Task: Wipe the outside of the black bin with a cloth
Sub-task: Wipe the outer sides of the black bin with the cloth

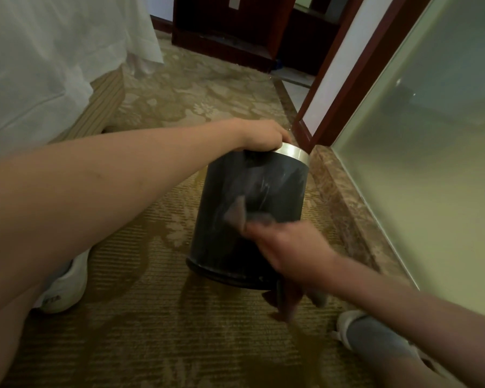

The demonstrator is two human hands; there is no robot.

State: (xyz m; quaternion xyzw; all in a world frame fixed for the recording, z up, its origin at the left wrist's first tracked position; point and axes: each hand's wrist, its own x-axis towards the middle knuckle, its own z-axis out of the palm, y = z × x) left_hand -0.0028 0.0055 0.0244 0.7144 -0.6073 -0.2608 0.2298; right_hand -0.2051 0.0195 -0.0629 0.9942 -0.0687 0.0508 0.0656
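Note:
A round black bin (235,197) with a silver band at its rim stands tilted on the carpet in the middle of the head view. My left hand (263,135) grips the rim at its top left. My right hand (289,247) holds a grey cloth (244,215) against the bin's near side, low down. The right hand and cloth are blurred. Part of the cloth hangs below the hand near the bin's base. Smeared streaks show on the bin's wall above the cloth.
A bed with white sheets (34,74) fills the left. A frosted glass panel (431,135) on a marble sill (345,203) runs along the right. A dark wooden cabinet (224,29) stands behind. My white shoes (65,287) rest on the patterned carpet.

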